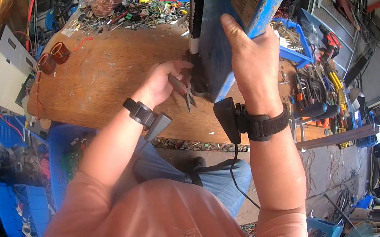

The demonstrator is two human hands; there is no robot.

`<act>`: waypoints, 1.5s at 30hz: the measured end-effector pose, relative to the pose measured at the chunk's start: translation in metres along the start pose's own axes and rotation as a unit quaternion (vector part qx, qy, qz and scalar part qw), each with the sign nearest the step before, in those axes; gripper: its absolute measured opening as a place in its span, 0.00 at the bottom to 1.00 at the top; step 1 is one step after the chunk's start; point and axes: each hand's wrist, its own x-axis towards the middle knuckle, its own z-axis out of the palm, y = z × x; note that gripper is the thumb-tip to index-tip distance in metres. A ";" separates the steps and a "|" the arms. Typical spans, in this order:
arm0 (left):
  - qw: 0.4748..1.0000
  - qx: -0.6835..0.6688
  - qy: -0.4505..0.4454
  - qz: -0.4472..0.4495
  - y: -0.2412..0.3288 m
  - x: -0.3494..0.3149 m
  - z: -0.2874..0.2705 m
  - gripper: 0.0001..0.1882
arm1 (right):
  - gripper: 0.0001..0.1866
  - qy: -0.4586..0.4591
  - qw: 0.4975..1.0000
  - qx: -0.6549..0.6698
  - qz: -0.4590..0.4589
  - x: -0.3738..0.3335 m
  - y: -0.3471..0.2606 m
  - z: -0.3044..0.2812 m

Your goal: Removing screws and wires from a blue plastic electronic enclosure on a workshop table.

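While the right hand (259,55) has its fingers clamped on the edge of a blue metal casing (216,27), standing between the surface's (107,74) back and front edges, the left hand's (160,82) wrap around pliers (188,99) beside its base. Bracing seems in hand; the next move probably calls for steady support and careful aim.

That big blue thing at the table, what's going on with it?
A person is sitting at a wooden table and gripping the edge of the big blue thing with their right hand. It's upright, with chipped paint. Their left hand holds pliers near its lower end, with the tips a little apart. Toward the table's far side lies a messy pile of wires and bits.
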 end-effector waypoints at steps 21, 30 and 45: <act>0.947 0.161 -0.002 0.278 -0.003 -0.059 0.037 0.23 | 0.12 -0.014 1.000 -0.026 0.002 -0.003 0.003 0.003; 0.897 0.266 0.078 0.345 -0.026 -0.034 0.045 0.20 | 0.08 -0.013 0.996 0.056 0.073 0.003 -0.012 0.009; 0.787 0.376 0.112 0.477 -0.048 -0.040 0.067 0.18 | 0.10 0.002 0.995 0.084 0.055 -0.002 -0.019 0.001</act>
